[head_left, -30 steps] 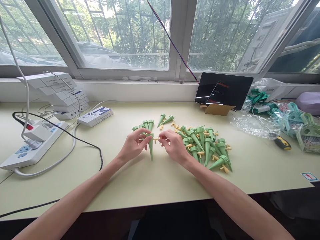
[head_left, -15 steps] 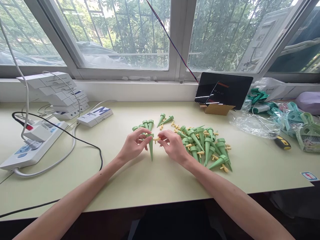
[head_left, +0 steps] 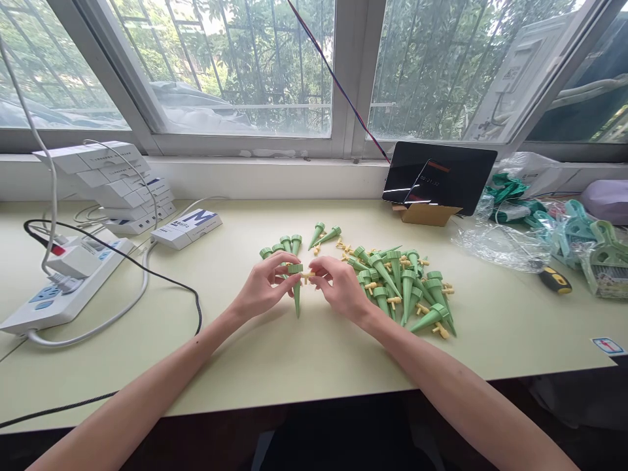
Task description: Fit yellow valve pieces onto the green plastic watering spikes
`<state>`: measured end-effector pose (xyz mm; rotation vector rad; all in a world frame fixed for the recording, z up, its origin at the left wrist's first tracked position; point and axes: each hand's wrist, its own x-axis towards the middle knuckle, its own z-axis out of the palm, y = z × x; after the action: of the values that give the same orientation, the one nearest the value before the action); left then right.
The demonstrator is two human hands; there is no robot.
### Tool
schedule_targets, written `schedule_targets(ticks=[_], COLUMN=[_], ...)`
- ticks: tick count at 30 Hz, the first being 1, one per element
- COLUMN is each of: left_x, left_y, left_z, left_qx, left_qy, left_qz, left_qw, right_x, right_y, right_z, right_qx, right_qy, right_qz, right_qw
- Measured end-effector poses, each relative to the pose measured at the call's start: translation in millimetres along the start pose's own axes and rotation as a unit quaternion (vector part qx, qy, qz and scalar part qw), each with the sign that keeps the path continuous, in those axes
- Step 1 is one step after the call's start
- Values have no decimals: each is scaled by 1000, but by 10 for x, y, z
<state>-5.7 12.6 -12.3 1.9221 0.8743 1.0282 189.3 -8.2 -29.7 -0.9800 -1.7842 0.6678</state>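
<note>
Together, the left hand (head_left: 262,291) pinched a green cone spike (head_left: 296,293) point-down while the right hand (head_left: 338,288) pinched a small yellow fitting (head_left: 307,276) against its top, above the worktop (head_left: 294,353).

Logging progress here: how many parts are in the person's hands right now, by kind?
green plastic cone-shaped spike, in the left hand: 1
small yellow plastic connector, in the right hand: 1
Total: 2

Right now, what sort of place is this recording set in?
Probably a small home or workshop assembly bench by a window: a pale table with a heap of green spikes, a power strip and stacked white boxes.
</note>
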Motion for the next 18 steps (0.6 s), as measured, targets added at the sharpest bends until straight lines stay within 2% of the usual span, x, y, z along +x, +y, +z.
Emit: schedule_targets(ticks=[18], left_x=[-12], left_y=[0], left_z=[-16], left_qx=[26], left_qy=[11], left_qz=[-4], left_qw=[1000], right_x=[5], right_y=[5], right_z=[3], right_qx=[0], right_qy=[7], right_qz=[-12], right_qw=[1000])
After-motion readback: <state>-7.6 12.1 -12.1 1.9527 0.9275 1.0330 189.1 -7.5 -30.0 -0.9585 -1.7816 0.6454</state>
